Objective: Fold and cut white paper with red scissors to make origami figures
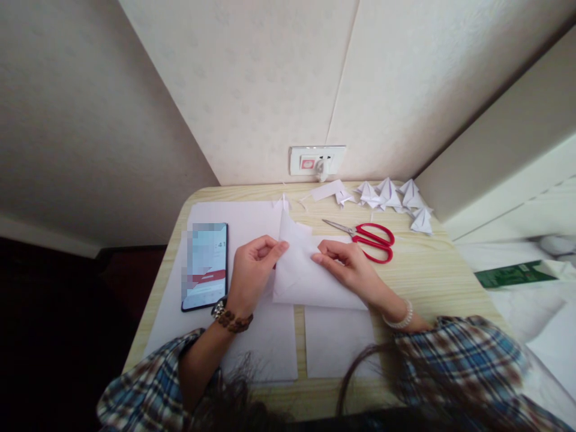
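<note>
A white sheet of paper [302,273], partly folded, lies in the middle of the small wooden table [432,276]. My left hand [252,270] pinches its left edge with thumb and fingers closed. My right hand [346,264] presses the sheet down from the right, its fingers curled on the fold. One corner of the sheet stands up between the two hands.
Red-handled scissors [366,239] lie just behind my right hand. A phone [206,264] with a lit screen rests on flat white sheets [265,342] at the left. Several folded paper shapes [396,198] sit at the back by the wall socket [317,161].
</note>
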Demonstrator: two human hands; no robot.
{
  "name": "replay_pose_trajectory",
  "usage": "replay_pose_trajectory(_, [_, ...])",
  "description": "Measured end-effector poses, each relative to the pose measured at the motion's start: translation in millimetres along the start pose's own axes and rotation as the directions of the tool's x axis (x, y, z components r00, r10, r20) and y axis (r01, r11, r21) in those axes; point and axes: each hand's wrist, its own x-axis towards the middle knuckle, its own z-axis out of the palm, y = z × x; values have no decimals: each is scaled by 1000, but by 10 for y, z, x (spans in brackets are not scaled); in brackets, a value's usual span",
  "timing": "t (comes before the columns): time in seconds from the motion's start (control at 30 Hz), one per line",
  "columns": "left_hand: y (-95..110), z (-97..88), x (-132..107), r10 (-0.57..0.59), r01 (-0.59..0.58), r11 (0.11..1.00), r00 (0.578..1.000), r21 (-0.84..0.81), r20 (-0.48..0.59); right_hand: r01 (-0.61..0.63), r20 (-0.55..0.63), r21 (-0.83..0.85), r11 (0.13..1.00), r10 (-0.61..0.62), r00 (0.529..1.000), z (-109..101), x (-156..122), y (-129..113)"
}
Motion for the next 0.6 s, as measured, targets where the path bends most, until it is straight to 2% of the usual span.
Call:
replay_pose_trajectory(0.27, [-31,-8,32,18,-19,999,999,-37,-30,16,43,-24,1000,-15,999,18,6,17])
replay_pose_trajectory(0.43, [4,-20,1,-13,11,999,999,-47,-34,23,124,-7,1000,-22,992,21,-3,-8])
replay_pose_trajectory(0.6, [17,-8,13,20,-24,997,998,-67,-61,23,168,1,1000,-23,986,17,3,-2])
